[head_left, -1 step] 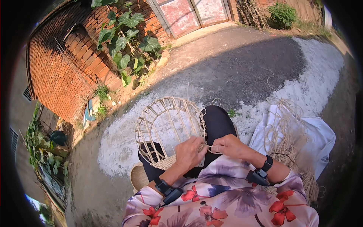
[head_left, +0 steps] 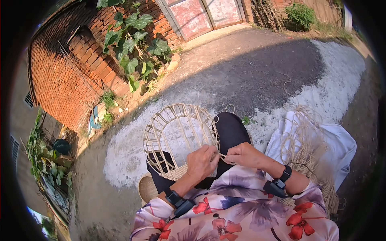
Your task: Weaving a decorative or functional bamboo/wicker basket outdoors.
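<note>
A round wicker frame (head_left: pixel 177 136) rests on the person's lap, leaning over the left knee. Both hands meet at its right edge: left hand (head_left: pixel 202 162) touching the frame, right hand (head_left: pixel 243 154) just beside it. A fibre bundle (head_left: pixel 303 148) lies on a cloth (head_left: pixel 341 146) at the right. A brick wall (head_left: pixel 60 76) stands behind, at the left.

An outdoor yard beside a rural house is shown: a red brick wall (head_left: pixel 60 76) overgrown with a broad-leaved climbing plant (head_left: pixel 132 44), weathered double doors (head_left: pixel 201 16), and bare, partly whitened ground (head_left: pixel 249 68) are seen in sunlight.
</note>
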Demonstrator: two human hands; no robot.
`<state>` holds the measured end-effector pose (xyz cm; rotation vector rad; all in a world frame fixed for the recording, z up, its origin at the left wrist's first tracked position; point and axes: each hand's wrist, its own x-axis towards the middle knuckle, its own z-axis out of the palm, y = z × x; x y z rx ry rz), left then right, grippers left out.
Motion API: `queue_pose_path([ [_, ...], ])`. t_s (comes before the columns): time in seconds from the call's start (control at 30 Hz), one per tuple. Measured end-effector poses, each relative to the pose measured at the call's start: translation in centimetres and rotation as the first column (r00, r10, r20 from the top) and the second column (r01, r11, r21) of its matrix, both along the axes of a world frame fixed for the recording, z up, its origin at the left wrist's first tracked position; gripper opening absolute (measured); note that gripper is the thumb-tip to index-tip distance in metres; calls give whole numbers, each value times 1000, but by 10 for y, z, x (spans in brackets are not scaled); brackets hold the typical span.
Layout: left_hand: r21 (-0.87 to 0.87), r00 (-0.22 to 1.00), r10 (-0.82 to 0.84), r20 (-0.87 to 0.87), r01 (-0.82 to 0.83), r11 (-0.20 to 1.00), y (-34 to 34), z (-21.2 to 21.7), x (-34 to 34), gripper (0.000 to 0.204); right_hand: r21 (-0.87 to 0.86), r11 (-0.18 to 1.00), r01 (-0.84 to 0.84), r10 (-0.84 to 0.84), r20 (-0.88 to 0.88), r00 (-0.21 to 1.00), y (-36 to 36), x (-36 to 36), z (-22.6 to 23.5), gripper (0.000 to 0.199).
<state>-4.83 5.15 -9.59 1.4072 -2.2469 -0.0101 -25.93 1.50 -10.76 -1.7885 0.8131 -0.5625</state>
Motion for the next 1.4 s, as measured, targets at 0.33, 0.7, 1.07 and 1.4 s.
queue_pose_path([
  [0.33, 170, 956, 233, -177, -204, 964, -3, -3, -2, 18, 71, 834, 548, -394, 771, 500, -42, -95, 125, 42],
  [0.7, -81, 989, 135, -53, -139, 987, -2, -11, -1, 12, -127, 929, 347, -301, 286, 910, -2, -15, 13, 13],
  [1.07, 388, 970, 85, 229, -171, 905, -15, 23, 3, 22, -665, 745, 49, -169, -118, 978, -2, 29, -16, 17],
  [1.4, 551, 987, 73, 141, -140, 822, -29, 16, 16, 24, -865, 501, 32, -288, -131, 949, 0, 52, -36, 17],
])
